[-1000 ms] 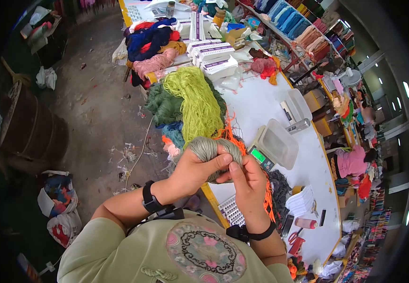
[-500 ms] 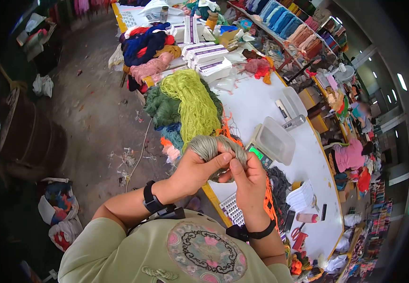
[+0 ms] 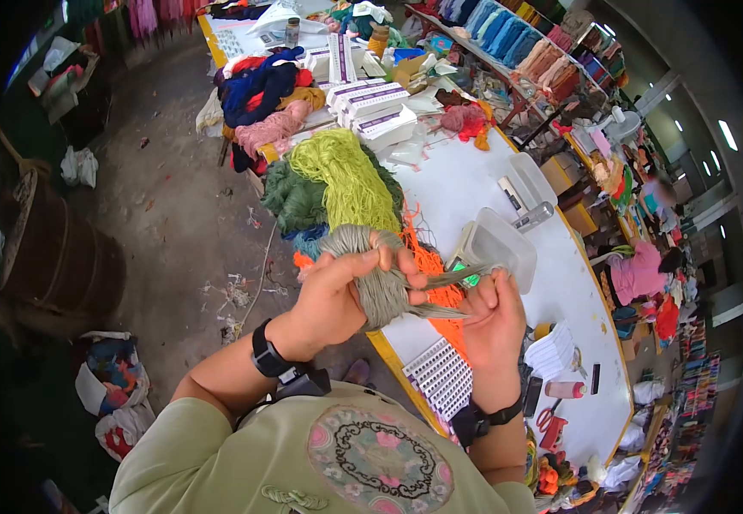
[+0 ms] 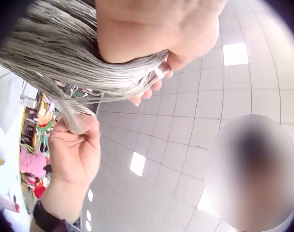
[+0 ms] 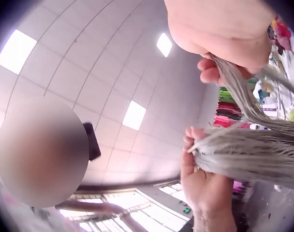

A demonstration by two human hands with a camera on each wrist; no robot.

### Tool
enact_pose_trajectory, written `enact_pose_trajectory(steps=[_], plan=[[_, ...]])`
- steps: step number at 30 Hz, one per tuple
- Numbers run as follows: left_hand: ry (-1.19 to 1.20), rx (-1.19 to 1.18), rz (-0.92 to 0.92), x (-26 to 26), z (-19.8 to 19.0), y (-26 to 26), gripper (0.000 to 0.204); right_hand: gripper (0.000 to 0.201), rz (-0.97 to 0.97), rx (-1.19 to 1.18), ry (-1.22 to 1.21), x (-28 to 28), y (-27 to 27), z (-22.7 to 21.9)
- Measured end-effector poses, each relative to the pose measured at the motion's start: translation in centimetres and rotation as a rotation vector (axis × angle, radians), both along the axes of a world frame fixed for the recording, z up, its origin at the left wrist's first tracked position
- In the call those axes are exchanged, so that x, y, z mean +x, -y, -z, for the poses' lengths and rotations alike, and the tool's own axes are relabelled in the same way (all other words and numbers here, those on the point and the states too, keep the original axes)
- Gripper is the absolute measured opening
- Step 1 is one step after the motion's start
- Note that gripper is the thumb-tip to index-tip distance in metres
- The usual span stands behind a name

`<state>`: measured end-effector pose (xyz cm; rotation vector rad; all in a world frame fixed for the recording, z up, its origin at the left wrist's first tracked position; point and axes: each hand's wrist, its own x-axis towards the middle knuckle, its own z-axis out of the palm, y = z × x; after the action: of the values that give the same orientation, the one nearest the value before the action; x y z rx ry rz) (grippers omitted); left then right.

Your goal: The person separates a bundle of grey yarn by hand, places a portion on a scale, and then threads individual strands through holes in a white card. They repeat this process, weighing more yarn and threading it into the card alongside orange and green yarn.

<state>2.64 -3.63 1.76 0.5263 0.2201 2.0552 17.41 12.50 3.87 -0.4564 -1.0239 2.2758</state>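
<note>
A grey-green skein of yarn (image 3: 380,295) is held up in front of the chest, above the near edge of the table. My left hand (image 3: 328,295) grips it, its fingers curled through the bundle. From the skein, two thin bunches of strands stretch across to my right hand (image 3: 495,321), whose curled fingers hold their far end. The left wrist view shows the thick skein (image 4: 64,53) running under the left hand (image 4: 159,29). In the right wrist view the strands (image 5: 238,89) come out beneath the right hand (image 5: 219,29).
Lime yarn (image 3: 346,184) lies over dark green yarn (image 3: 290,197) on the table (image 3: 461,176), near orange strands (image 3: 423,257). A clear plastic tub (image 3: 513,248) sits by the scale. White boxes (image 3: 380,116) are stacked farther back, and red scissors (image 3: 547,420) lie at the right.
Both hands were close together on the skein. Now the right hand has moved right, drawing bunches of strands out from it, while the left hand still holds the main bundle.
</note>
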Motion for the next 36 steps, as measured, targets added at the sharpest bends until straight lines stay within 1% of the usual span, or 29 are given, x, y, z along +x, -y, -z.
enact_pose_trajectory(steps=[1,2,3,4,5,7,8,9,10,11,12,13,14,15,16,20,22,23,24,25,27,28,29,30,31,32,34,35,36], plan=[[-0.002,-0.001,0.004,-0.2,-0.1,0.2,0.012,0.014,0.101,0.01,0.13,0.0,-0.4,-0.3],[-0.005,-0.005,0.102,-0.3,-0.2,0.2,0.013,0.014,0.106,0.009,0.127,0.0,-0.7,-0.8],[-0.01,-0.009,0.201,-0.3,-0.3,0.1,0.014,0.013,0.094,0.115,0.193,0.2,-1.0,-1.3],[-0.013,-0.009,0.208,-0.1,-0.6,0.1,0.014,0.011,0.083,0.22,0.26,0.3,-1.2,-1.8],[-0.054,-0.04,0.21,0.4,-0.9,0.1,0.015,0.011,0.09,0.219,0.258,0.3,-1.0,-2.4],[-0.095,-0.073,0.219,1.2,-1.0,0.0,0.016,0.014,-0.09,0.439,0.366,0.1,0.1,-3.9],[-0.108,-0.051,0.175,1.5,-1.0,-0.2,0.016,0.014,-0.084,0.437,0.366,0.2,1.0,-4.6],[-0.121,-0.027,0.129,1.7,-0.9,-0.3,0.016,0.016,-0.18,0.536,0.436,0.1,2.1,-5.3],[-0.122,-0.027,0.131,1.5,-0.6,-0.4,0.016,0.018,-0.278,0.636,0.506,0.1,3.0,-5.8],[-0.171,-0.011,0.111,1.3,0.0,-0.5,0.016,0.018,-0.278,0.635,0.506,0.1,3.8,-6.0],[-0.22,0.005,0.09,1.2,0.1,-0.5,0.017,0.019,-0.37,0.617,0.513,0.2,4.5,-6.2],[-0.219,0.005,0.087,1.2,0.0,-0.5,0.017,0.019,-0.464,0.598,0.52,0.3,4.9,-6.2],[-0.151,0.047,0.107,1.2,-0.2,-0.3,0.019,0.019,-0.469,0.601,0.519,0.5,4.7,-6.0],[-0.083,0.088,0.128,1.2,-0.4,-0.2,0.021,0.019,-0.544,0.541,0.544,0.7,4.2,-5.5],[-0.081,0.088,0.124,1.1,0.0,-0.1,0.021,0.018,-0.617,0.479,0.569,0.8,3.8,-4.9],[-0.079,0.172,0.072,0.5,1.6,-0.7,0.029,0.017,-0.604,0.477,0.476,0.9,2.5,-0.7],[-0.081,0.206,0.039,0.5,1.2,-0.7,0.032,0.016,-0.186,0.693,0.401,0.4,2.0,1.5],[-0.141,0.06,-0.03,0.6,0.5,-0.5,0.038,0.015,-0.083,0.67,0.33,0.1,1.7,1.7],[-0.2,-0.087,-0.098,0.8,-0.1,-0.4,0.046,0.015,-0.082,0.669,0.329,0.1,1.7,1.2],[-0.201,-0.089,-0.094,1.0,-0.2,-0.5,0.046,0.014,-0.065,0.7,0.311,0.2,1.8,0.3],[-0.296,-0.286,-0.093,1.5,-0.4,-1.1,0.072,0.014,-0.037,0.727,0.295,0.2,2.2,-1.2],[-0.3,-0.285,-0.085,1.7,-0.3,-1.4,0.072,0.014,-0.109,0.771,0.32,0.0,2.7,-1.8],[-0.343,-0.289,-0.028,1.8,-0.1,-1.6,0.078,0.014,-0.182,0.814,0.345,-0.3,3.2,-2.0],[-0.384,-0.292,0.029,2.0,0.1,-1.8,0.084,0.014,-0.175,0.811,0.347,-0.6,3.4,-1.5],[-0.433,-0.223,0.053,2.0,0.2,-2.0,0.079,0.013,-0.153,0.891,0.308,-1.0,3.6,-0.7],[-0.433,-0.224,0.056,2.2,0.2,-1.9,0.079,0.012,-0.133,0.971,0.268,-1.2,3.7,-0.2],[-0.542,-0.299,-0.052,2.3,0.3,-1.6,0.069,0.01,-0.121,0.964,0.294,-1.3,3.7,0.0],[-0.542,-0.299,-0.053,2.2,0.4,-1.7,0.069,0.012,-0.146,0.901,0.265,-1.3,3.5,0.0],[-0.485,-0.282,-0.042,2.1,0.6,-1.7,0.064,0.014,-0.171,0.837,0.237,-1.3,3.4,-0.1]])
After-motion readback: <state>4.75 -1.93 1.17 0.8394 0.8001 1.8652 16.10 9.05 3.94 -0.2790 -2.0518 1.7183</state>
